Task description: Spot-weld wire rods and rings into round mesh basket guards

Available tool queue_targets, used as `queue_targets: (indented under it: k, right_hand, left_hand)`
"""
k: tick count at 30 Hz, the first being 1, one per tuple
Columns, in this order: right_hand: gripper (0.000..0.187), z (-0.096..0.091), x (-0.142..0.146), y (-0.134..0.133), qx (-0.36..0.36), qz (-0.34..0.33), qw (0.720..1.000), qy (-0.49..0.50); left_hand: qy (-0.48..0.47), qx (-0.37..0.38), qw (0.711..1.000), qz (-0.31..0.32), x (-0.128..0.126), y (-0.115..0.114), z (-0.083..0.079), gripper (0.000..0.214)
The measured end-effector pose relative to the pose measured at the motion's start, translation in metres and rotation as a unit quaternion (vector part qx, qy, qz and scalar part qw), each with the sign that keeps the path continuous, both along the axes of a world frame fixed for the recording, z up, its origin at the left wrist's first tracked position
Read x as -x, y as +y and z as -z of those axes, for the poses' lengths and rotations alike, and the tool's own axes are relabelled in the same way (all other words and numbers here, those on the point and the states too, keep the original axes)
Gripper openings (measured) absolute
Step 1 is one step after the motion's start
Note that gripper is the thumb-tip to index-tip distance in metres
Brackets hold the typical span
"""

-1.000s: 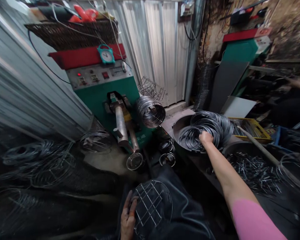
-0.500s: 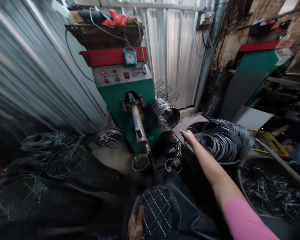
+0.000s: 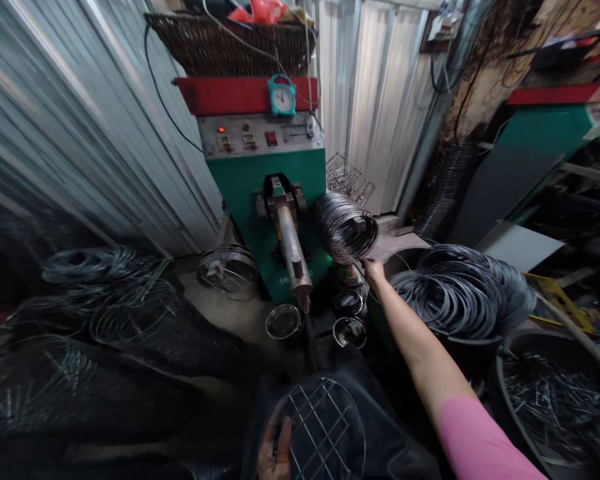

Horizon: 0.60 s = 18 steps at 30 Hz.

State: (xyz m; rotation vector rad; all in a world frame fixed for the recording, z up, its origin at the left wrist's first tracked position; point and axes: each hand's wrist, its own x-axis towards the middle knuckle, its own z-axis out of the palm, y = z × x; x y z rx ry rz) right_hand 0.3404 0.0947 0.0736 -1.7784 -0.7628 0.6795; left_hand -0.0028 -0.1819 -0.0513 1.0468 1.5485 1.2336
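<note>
At the bottom of the view my left hand [image 3: 275, 448] is closed round the left edge of a round wire rack [image 3: 325, 427], a ring with a crossed grid inside. The rack lies over a dark apron [image 3: 380, 413]. My right arm reaches forward, and my right hand [image 3: 374, 272] is at the lower right rim of a hanging bundle of wire rings [image 3: 343, 230]. Its fingers are pinched together; what is between them is too small to tell. Left of that bundle, a green machine [image 3: 235, 183] carries a metal cylinder arm [image 3: 291, 243] pointing toward me.
A bin of wire rings [image 3: 460, 293] stands at the right, with a tub of short metal pieces [image 3: 555, 393] nearer me. Wire grids and rings [image 3: 130, 307] are piled at the left. Round tins [image 3: 283, 322] sit below the machine. A clock [image 3: 282, 97] is on its top.
My right hand has moved left from beside the bin of rings to the hanging bundle's lower rim. The view has shifted slightly left. My left hand keeps hold of the wire rack.
</note>
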Motion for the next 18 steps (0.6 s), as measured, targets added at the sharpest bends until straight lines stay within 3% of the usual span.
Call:
queue_targets:
  k: [6, 10, 14, 18]
  right_hand:
    - [0.017, -0.003, 0.006, -0.032, -0.062, 0.041, 0.997, -0.033]
    - [0.019, -0.018, 0.007, -0.059, -0.107, 0.073, 0.989, -0.071]
    - [0.023, -0.055, 0.004, -0.084, -0.132, 0.093, 0.980, -0.118]
    - [0.025, -0.113, -0.004, -0.109, -0.184, 0.070, 0.954, -0.226]
  left_hand:
    - [-0.032, -0.010, 0.999, 0.029, 0.004, 0.002, -0.007, 0.056]
    - [-0.038, -0.002, 0.999, 0.034, 0.001, -0.001, -0.021, 0.055]
    - [-0.054, -0.019, 0.996, 0.075, 0.001, 0.001, -0.038, 0.056]
    - [-0.058, -0.023, 0.985, 0.159, 0.005, 0.018, -0.050, 0.058]
